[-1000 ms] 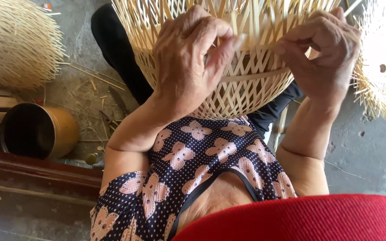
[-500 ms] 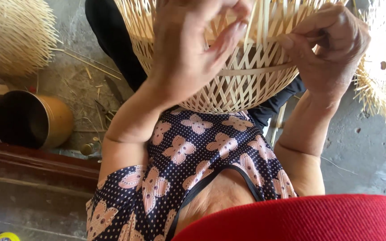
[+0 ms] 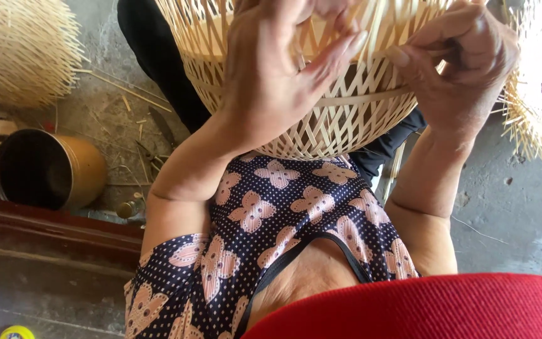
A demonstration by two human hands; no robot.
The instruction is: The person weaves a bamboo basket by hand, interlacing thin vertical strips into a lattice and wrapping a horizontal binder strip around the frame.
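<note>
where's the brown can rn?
Head view, left side: the brown can lies tipped on the floor, below the finished woven piece and beside the person's left arm.
</note>
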